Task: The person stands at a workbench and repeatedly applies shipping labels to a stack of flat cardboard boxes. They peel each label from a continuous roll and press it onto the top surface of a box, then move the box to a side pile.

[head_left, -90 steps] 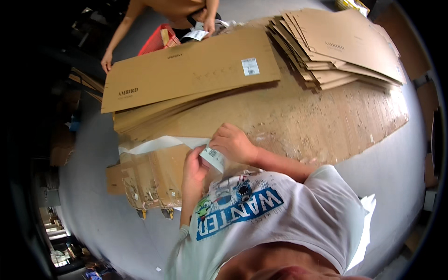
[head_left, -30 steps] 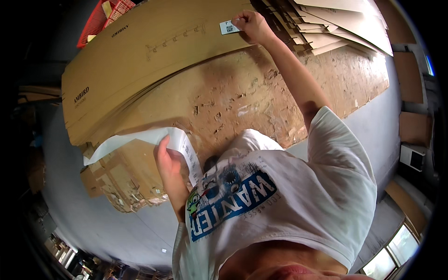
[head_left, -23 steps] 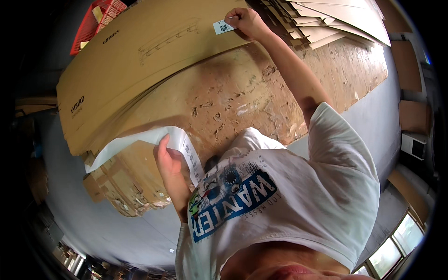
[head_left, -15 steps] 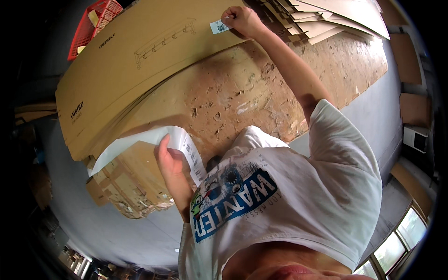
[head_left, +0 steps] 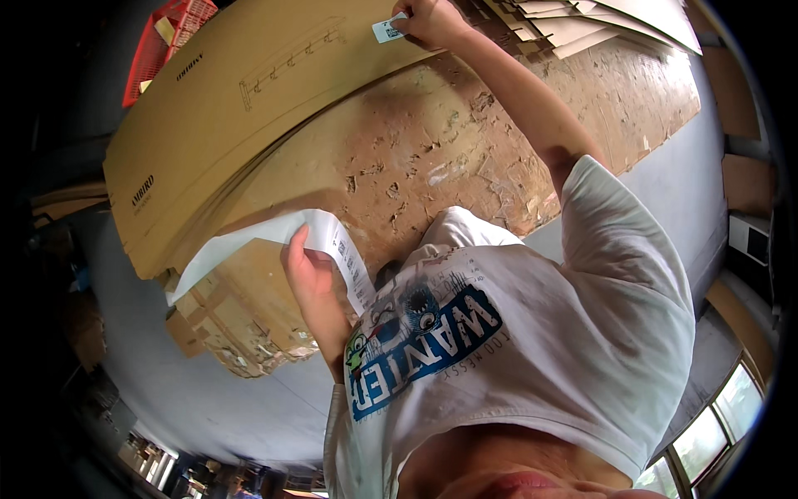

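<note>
My right hand (head_left: 427, 22) is closed in a pinch on the edge of a small white label (head_left: 387, 32) with a square code. The label is at the upper edge of a large flat brown cardboard sheet (head_left: 179, 158), which is printed with a rack drawing and dark lettering. I cannot tell whether the label touches the cardboard. Nearer to me, my left hand (head_left: 309, 270) holds a long white strip of labels (head_left: 249, 226). The strip curves around the hand, one end trailing left and the printed part bending down toward my shirt.
The cardboard lies on a worn wooden tabletop (head_left: 432, 166) with a scuffed, peeling surface. Flat cardboard pieces (head_left: 598, 25) are stacked at the far right. A red plastic basket (head_left: 158, 46) stands at the far left. Taped cardboard (head_left: 241, 316) is under the strip.
The view has shifted slightly, so the table and cardboard sit a little higher. My right hand keeps its pinch on the label, and my left hand still has the strip.
</note>
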Demonstrator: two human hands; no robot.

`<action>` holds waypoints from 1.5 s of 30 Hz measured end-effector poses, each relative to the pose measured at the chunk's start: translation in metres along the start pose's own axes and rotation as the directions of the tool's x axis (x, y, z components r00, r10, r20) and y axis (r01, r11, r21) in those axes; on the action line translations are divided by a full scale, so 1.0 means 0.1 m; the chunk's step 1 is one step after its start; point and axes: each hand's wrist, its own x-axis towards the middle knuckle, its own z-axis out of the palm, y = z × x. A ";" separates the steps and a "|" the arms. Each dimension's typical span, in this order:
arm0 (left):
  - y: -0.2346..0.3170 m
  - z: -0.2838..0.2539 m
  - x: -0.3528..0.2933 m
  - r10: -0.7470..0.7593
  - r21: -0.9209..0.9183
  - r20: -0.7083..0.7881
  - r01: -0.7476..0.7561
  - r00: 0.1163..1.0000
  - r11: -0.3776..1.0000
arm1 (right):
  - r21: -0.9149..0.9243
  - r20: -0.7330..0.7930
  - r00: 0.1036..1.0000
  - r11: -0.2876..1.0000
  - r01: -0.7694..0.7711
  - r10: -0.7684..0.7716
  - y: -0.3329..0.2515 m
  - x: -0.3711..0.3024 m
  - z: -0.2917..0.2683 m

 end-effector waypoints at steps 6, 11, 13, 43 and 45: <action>-0.04 -0.03 -0.01 0.040 0.047 0.020 -0.041 0.999 0.998 | -0.304 0.084 0.996 0.953 -0.004 0.031 -0.12 -0.06 -0.01; 0.00 -0.03 -0.08 0.031 0.017 0.024 -0.032 0.999 0.999 | -0.408 -0.131 0.989 0.905 -0.123 0.075 0.15 -0.05 -0.22; 0.02 -0.04 -0.11 0.050 0.006 0.024 -0.050 0.998 0.999 | -0.522 -0.076 0.996 0.850 -0.075 0.041 0.15 -0.08 -0.24; -0.06 -0.11 -0.15 -0.004 -0.021 0.118 0.006 0.993 1.000 | -0.275 -0.286 0.817 0.775 -0.570 0.500 -0.15 -0.73 -0.27; -0.03 -0.07 -0.14 0.043 -0.059 0.125 -0.036 0.991 0.998 | -0.276 -0.224 0.828 0.781 -0.560 0.514 -0.18 -0.58 -0.28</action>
